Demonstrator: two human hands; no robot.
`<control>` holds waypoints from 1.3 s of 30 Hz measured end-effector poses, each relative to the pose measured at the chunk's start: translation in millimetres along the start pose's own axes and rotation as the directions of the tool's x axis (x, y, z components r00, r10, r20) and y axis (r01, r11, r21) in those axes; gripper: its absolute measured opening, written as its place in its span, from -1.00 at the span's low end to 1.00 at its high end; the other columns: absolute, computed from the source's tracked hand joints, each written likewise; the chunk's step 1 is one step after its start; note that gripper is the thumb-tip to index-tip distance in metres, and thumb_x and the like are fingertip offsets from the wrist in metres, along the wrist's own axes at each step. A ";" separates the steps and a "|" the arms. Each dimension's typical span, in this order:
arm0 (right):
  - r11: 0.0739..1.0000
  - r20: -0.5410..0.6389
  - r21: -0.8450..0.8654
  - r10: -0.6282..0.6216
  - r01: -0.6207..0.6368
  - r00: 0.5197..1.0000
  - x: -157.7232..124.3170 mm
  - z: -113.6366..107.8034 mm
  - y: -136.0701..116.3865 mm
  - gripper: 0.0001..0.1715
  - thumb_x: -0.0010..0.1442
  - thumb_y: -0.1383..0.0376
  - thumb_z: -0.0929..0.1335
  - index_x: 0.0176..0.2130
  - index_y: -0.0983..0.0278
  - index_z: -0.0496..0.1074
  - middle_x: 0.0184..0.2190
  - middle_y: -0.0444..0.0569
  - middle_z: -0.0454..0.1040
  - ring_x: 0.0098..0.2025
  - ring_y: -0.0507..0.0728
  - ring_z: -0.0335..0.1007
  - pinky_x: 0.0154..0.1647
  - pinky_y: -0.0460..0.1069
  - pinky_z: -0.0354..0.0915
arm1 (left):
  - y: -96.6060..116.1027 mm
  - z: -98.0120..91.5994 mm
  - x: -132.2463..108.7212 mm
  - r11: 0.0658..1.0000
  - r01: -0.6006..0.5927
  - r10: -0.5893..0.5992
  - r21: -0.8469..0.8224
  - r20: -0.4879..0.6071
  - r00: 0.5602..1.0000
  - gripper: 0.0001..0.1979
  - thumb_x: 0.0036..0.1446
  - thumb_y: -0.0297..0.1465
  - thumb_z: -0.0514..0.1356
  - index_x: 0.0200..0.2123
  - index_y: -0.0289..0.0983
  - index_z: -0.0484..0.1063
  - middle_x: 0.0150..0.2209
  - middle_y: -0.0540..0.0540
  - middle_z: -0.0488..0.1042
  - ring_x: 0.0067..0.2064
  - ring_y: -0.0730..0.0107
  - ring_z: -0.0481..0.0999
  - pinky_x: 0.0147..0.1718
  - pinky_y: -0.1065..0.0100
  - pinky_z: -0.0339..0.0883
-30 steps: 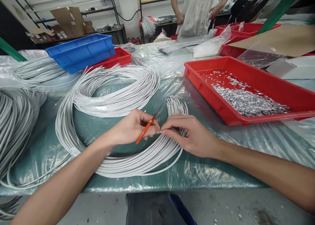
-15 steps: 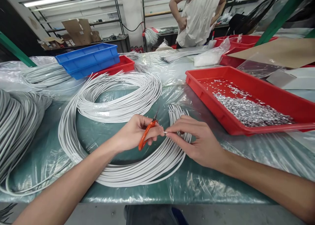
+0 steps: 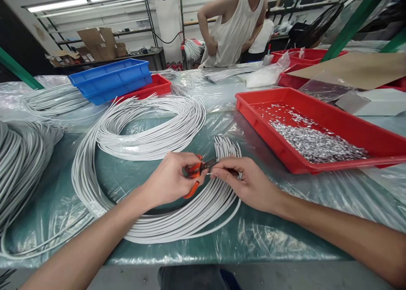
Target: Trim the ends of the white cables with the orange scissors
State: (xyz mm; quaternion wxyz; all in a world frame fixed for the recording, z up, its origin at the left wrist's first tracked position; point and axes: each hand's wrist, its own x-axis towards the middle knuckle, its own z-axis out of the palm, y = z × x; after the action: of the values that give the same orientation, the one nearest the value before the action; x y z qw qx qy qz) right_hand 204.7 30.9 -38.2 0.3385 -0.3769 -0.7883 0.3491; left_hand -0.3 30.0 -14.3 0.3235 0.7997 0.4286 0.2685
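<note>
My left hand (image 3: 169,178) is closed around a small pair of orange-handled snips (image 3: 196,170), whose dark jaws point right toward my other fingers. With thumb and forefinger, my right hand (image 3: 253,182) pinches the thin end of a cable (image 3: 209,173), right beside the snips' jaws. Whether the jaws touch the end is too small to tell. Below and behind both hands curves a coil of white cables (image 3: 180,227); its dark-tipped ends (image 3: 226,144) fan out just beyond my right hand.
A red tray (image 3: 268,138) of small shiny metal pieces (image 3: 320,142) stands at the right. Thicker grey cables (image 3: 22,167) lie left, a blue bin (image 3: 111,80) at the back left. Beyond the plastic-covered table stands a person in a white top (image 3: 231,32).
My left hand has turned the snips from pointing up to pointing right, bringing their jaws to my right fingers. The person behind has leaned and shifted left.
</note>
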 end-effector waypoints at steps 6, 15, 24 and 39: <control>0.994 0.116 0.011 0.103 -0.105 0.988 -2.2 -0.6 -4.3 -0.71 0.26 0.30 0.27 -0.41 0.33 0.50 -0.53 -0.07 0.43 -0.49 0.04 0.24 -0.51 -0.08 0.11 | 0.7 0.0 -2.0 0.996 -0.064 0.055 0.067 0.122 0.991 -0.85 0.03 -0.53 0.14 -0.56 -0.31 0.32 -0.52 0.05 0.28 -0.46 0.53 0.18 -0.46 0.41 0.05; 0.988 0.215 -0.062 0.151 -0.141 0.965 -3.0 -0.4 -4.0 -0.72 0.18 0.38 0.26 -0.56 0.30 0.31 -0.61 -0.21 0.02 -0.54 -0.02 -0.06 -0.55 -0.09 -0.05 | -0.8 2.8 -1.6 0.972 -0.152 0.115 0.181 0.202 0.973 -0.82 -0.09 -0.62 0.10 -0.62 -0.29 0.20 -0.58 0.08 0.23 -0.49 0.54 0.15 -0.51 0.41 -0.02; 0.990 0.225 -0.033 0.139 -0.135 0.964 -3.3 -0.7 -3.3 -0.71 0.15 0.40 0.25 -0.59 0.29 0.23 -0.59 -0.21 -0.02 -0.52 -0.03 -0.09 -0.55 -0.09 -0.09 | 1.4 4.8 -0.8 0.956 -0.149 0.105 0.252 0.183 0.978 -0.87 -0.10 -0.56 0.11 -0.60 -0.28 0.22 -0.55 0.05 0.28 -0.47 0.50 0.15 -0.47 0.40 -0.01; 0.997 0.094 0.010 -0.072 0.071 0.993 0.0 0.4 -2.4 -0.74 0.32 0.31 0.28 -0.36 0.30 0.49 -0.46 -0.07 0.47 -0.41 0.04 0.32 -0.39 -0.06 0.21 | 0.4 -3.1 5.1 0.893 0.273 -0.175 -0.357 0.283 0.943 -0.87 -0.05 -0.48 0.18 -0.59 -0.32 0.29 -0.58 0.09 0.22 -0.50 0.59 0.16 -0.51 0.47 0.06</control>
State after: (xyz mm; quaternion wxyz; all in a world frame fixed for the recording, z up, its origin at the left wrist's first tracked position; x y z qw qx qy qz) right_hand 203.5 29.6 -36.4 0.3146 -0.3305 -0.8153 0.3566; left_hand 0.3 35.0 -11.1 0.5557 0.6903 0.4133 0.2095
